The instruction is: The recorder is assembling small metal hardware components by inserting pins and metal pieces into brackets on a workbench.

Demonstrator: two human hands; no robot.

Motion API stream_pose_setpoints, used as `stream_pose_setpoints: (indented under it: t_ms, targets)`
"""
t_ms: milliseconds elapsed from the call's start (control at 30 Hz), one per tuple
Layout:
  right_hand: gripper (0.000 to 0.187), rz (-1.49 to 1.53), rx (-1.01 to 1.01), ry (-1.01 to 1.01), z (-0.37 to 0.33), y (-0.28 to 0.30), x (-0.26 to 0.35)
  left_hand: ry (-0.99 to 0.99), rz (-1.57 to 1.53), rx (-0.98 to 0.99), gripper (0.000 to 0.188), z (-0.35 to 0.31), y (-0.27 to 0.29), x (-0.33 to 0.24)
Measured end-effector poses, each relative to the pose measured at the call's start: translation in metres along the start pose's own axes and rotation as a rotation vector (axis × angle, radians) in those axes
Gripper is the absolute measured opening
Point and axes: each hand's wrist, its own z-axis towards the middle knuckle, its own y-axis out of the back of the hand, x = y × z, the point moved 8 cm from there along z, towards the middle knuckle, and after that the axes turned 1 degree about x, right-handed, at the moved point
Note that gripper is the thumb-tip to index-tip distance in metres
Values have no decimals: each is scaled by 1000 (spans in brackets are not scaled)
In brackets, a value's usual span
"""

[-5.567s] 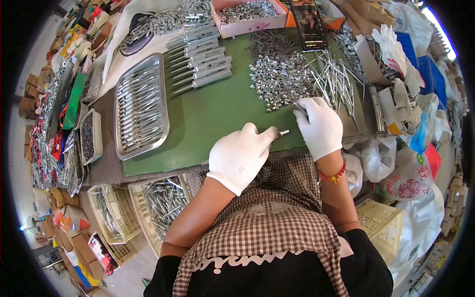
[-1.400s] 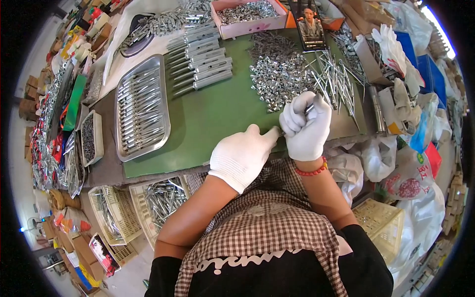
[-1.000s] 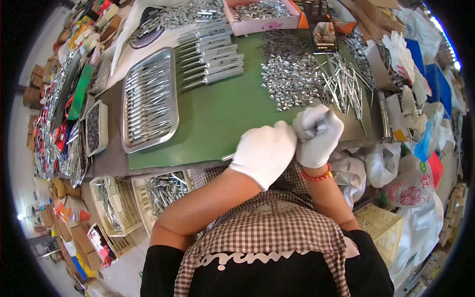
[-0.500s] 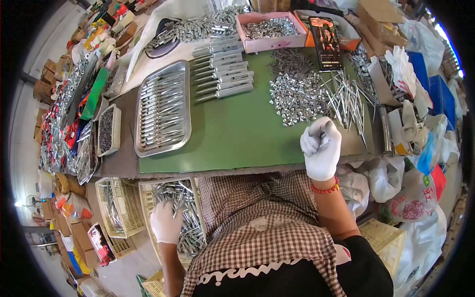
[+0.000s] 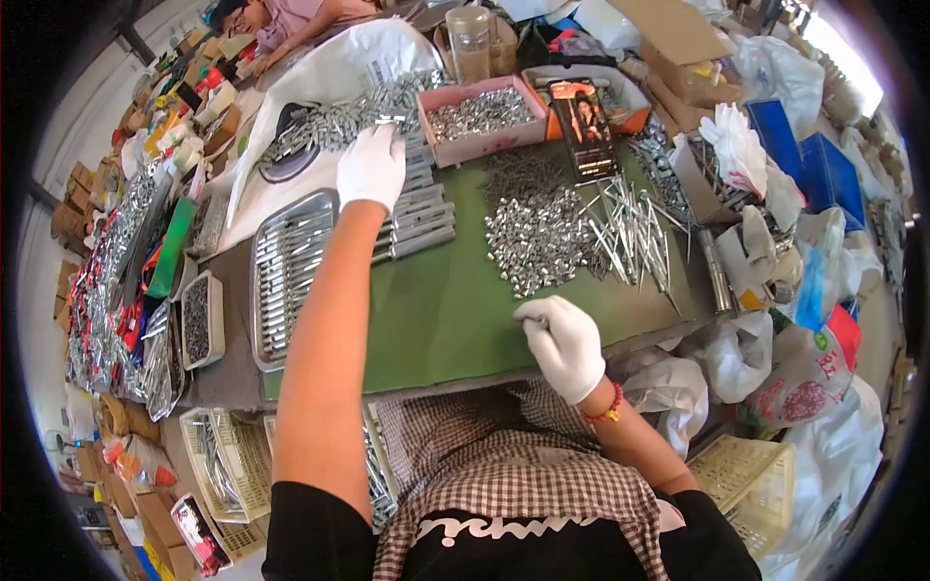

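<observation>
My left hand (image 5: 371,171), in a white glove, reaches over the far left of the green table mat (image 5: 417,320). Its fingers stretch forward to the row of grey metal tubes (image 5: 426,215) and the loose heap of metal pieces (image 5: 334,118); a small shiny piece shows at the fingertips. Beneath the forearm, partly covered, is a steel tray (image 5: 259,324) with metal rods lined up in it. My right hand (image 5: 565,347), also gloved, is curled closed above the mat near its front edge. Whatever its fingers hold is hidden. Beyond it lies a pile of small shiny metal caps (image 5: 542,237).
Thin metal rods (image 5: 635,232) and a phone-like dark panel (image 5: 583,126) lie right of the caps. At the back stand a pink box (image 5: 433,150) of small parts and a glass jar (image 5: 469,44). Plastic crates (image 5: 257,455) stand below the table. Another person (image 5: 300,19) sits at far left.
My left hand has moved from the crate of metal parts below the table up to the far heap. The right hand has shifted left and nearer, still curled. The view has tilted upward.
</observation>
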Motion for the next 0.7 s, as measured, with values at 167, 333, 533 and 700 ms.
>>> stream_pose_setpoints:
  t_ms: [167,333,533,700]
  targets:
    - [11,-35,28,44,0,-2,5,162,104,160,35,19,-67,22]
    - [15,-15,9,74,2,-1,8,123,158,80,33,21,-65,16]
    - [15,-37,23,77,3,-2,10,131,140,77,35,15,-59,9]
    - [15,-75,30,74,2,-4,10,126,163,84,35,10,-61,10]
